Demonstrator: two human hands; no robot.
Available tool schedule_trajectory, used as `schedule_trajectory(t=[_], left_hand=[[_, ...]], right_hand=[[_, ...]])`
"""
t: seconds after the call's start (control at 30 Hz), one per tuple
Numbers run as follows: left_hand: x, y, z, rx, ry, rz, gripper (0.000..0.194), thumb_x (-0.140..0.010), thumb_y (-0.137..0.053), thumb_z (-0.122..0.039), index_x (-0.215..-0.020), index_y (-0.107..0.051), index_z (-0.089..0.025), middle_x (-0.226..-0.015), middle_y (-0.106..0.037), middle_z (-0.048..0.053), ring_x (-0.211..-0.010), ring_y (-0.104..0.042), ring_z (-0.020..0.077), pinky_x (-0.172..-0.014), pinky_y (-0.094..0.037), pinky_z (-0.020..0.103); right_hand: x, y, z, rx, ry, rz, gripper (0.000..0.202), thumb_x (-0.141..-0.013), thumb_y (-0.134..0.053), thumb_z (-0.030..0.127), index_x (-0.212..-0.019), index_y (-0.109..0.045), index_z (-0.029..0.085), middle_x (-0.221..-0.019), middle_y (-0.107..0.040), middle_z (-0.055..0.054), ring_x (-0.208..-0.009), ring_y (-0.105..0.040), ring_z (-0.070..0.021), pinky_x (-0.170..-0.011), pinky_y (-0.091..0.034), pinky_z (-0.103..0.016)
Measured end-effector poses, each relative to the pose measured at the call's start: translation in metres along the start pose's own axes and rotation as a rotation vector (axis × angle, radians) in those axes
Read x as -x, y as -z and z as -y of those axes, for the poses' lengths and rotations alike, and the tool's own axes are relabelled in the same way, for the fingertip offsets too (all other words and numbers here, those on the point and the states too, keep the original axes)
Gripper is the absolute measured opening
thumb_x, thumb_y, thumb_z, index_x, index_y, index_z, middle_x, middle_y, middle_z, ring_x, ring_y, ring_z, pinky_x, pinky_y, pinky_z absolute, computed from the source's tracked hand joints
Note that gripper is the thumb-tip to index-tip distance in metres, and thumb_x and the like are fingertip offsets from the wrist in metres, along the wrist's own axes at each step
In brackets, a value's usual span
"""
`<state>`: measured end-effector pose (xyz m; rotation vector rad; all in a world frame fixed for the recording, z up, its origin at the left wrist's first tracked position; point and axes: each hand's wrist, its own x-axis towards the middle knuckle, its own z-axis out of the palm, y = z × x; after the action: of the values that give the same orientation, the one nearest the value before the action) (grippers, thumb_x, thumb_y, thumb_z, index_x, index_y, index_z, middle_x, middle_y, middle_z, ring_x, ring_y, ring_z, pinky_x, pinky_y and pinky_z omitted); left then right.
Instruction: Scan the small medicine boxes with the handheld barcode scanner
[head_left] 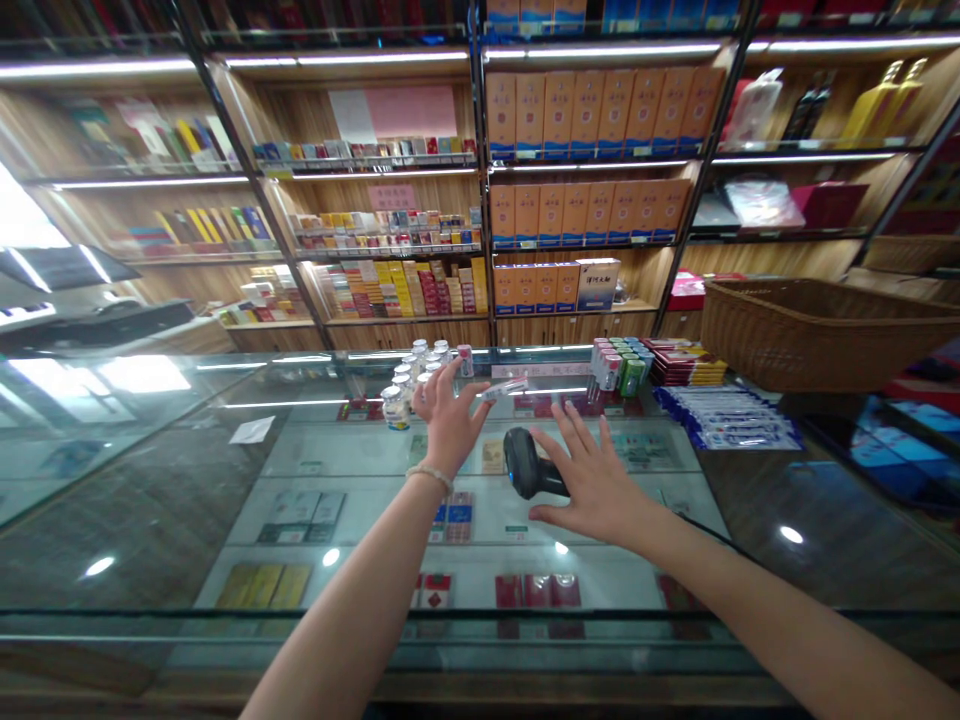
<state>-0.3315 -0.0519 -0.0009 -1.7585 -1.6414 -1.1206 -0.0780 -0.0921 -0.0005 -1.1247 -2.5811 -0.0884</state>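
My left hand (448, 415), with a beaded bracelet on the wrist, reaches over the glass counter. Its thumb and index fingertip meet at one end of a slim white-and-pink pack (507, 388); the other fingers are spread. Just behind that hand stand several white-capped bottles (405, 382) and a small pink canister (465, 360). My right hand (589, 480) is open, fingers fanned out, beside a black barcode scanner (523, 463) on the glass. The hand partly covers the scanner's handle; whether they touch, I cannot tell.
To the right are pink, blue and green canisters (622, 365), blue-and-white packets (727, 418) and a wicker basket (817, 335). Cigarette packs (459, 518) lie under the glass. Shelves with orange boxes (585, 115) line the back wall. A paper slip (252, 430) lies left.
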Motion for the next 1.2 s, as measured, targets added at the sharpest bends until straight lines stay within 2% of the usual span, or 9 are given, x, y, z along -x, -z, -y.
schedule_trajectory(t=[0.07, 0.17, 0.33, 0.4, 0.53, 0.7, 0.87, 1.07, 1.2], left_hand=[[0.000, 0.000, -0.001, -0.001, 0.007, 0.005, 0.018, -0.093, -0.071, -0.041, -0.107, -0.078, -0.031, -0.156, -0.049, 0.008, -0.147, -0.039, 0.0358, -0.125, -0.019, 0.063], [-0.001, 0.001, -0.002, -0.003, 0.017, 0.004, 0.019, -0.093, -0.071, -0.041, -0.107, -0.078, -0.032, -0.156, -0.049, 0.008, -0.147, -0.039, 0.0363, -0.125, -0.019, 0.064], [-0.003, 0.004, -0.006, 0.007, 0.005, -0.025, 0.019, -0.093, -0.071, -0.042, -0.106, -0.079, -0.031, -0.155, -0.050, 0.009, -0.146, -0.040, 0.0364, -0.124, -0.021, 0.064], [-0.005, 0.005, -0.010, 0.016, -0.010, -0.044, 0.017, -0.092, -0.072, -0.041, -0.105, -0.079, -0.032, -0.155, -0.050, 0.008, -0.146, -0.040, 0.0363, -0.124, -0.022, 0.064], [-0.008, 0.010, -0.021, 0.034, -0.054, -0.054, 0.017, -0.092, -0.072, -0.039, -0.106, -0.078, -0.033, -0.156, -0.049, 0.007, -0.147, -0.038, 0.0356, -0.124, -0.021, 0.063], [-0.010, 0.015, -0.032, 0.041, -0.118, -0.045, 0.018, -0.092, -0.072, -0.041, -0.108, -0.078, -0.034, -0.155, -0.050, 0.008, -0.147, -0.038, 0.0355, -0.124, -0.021, 0.061], [-0.010, 0.016, -0.035, 0.045, -0.145, -0.031, 0.018, -0.092, -0.071, -0.040, -0.108, -0.078, -0.034, -0.155, -0.052, 0.006, -0.148, -0.038, 0.0350, -0.126, -0.017, 0.060], [-0.011, 0.019, -0.040, 0.045, -0.130, -0.033, 0.018, -0.092, -0.072, -0.039, -0.108, -0.077, -0.035, -0.155, -0.051, 0.006, -0.148, -0.038, 0.0345, -0.125, -0.019, 0.060], [-0.013, 0.022, -0.043, 0.057, -0.124, -0.006, 0.026, -0.091, -0.072, -0.047, -0.113, -0.076, -0.034, -0.158, -0.048, 0.007, -0.150, -0.036, 0.0352, -0.126, -0.018, 0.060]], right_hand=[[0.000, -0.001, -0.001, -0.010, -0.007, 0.019, 0.110, -0.075, -0.077, 0.071, -0.164, -0.032, 0.023, -0.175, -0.006, -0.023, -0.162, -0.004, -0.0429, -0.121, -0.007, -0.077], [-0.002, -0.001, -0.003, -0.045, -0.016, 0.040, 0.113, -0.076, -0.073, 0.075, -0.166, -0.027, 0.024, -0.175, -0.004, -0.023, -0.162, -0.002, -0.0418, -0.121, -0.006, -0.077], [-0.016, 0.009, -0.017, -0.196, -0.138, -0.060, 0.094, -0.092, -0.049, 0.077, -0.166, -0.023, 0.026, -0.175, -0.017, -0.018, -0.163, -0.010, -0.0338, -0.125, -0.015, -0.068], [-0.027, 0.014, -0.028, -0.222, -0.179, -0.145, 0.086, -0.095, -0.045, 0.074, -0.164, -0.029, 0.026, -0.174, -0.022, -0.017, -0.162, -0.014, -0.0322, -0.125, -0.017, -0.065], [-0.052, 0.021, -0.046, -0.271, -0.267, -0.280, 0.078, -0.090, -0.057, 0.072, -0.152, -0.049, 0.027, -0.168, -0.033, -0.017, -0.156, -0.027, -0.0361, -0.121, -0.025, -0.064], [-0.071, 0.024, -0.053, -0.390, -0.384, -0.284, 0.059, -0.087, -0.064, 0.067, -0.131, -0.068, 0.029, -0.165, -0.038, -0.013, -0.155, -0.029, -0.0360, -0.120, -0.028, -0.063], [-0.076, 0.024, -0.055, -0.461, -0.360, -0.296, 0.044, -0.089, -0.063, 0.066, -0.111, -0.076, 0.029, -0.162, -0.042, -0.009, -0.154, -0.029, -0.0352, -0.120, -0.025, -0.065], [-0.078, 0.031, -0.063, -0.488, -0.281, -0.259, 0.044, -0.089, -0.065, 0.064, -0.113, -0.076, 0.029, -0.164, -0.040, -0.010, -0.156, -0.027, -0.0343, -0.123, -0.023, -0.064], [-0.083, 0.045, -0.072, -0.426, -0.180, -0.285, 0.043, -0.089, -0.068, 0.062, -0.114, -0.076, 0.027, -0.166, -0.039, -0.011, -0.157, -0.023, -0.0336, -0.126, -0.019, -0.059]])
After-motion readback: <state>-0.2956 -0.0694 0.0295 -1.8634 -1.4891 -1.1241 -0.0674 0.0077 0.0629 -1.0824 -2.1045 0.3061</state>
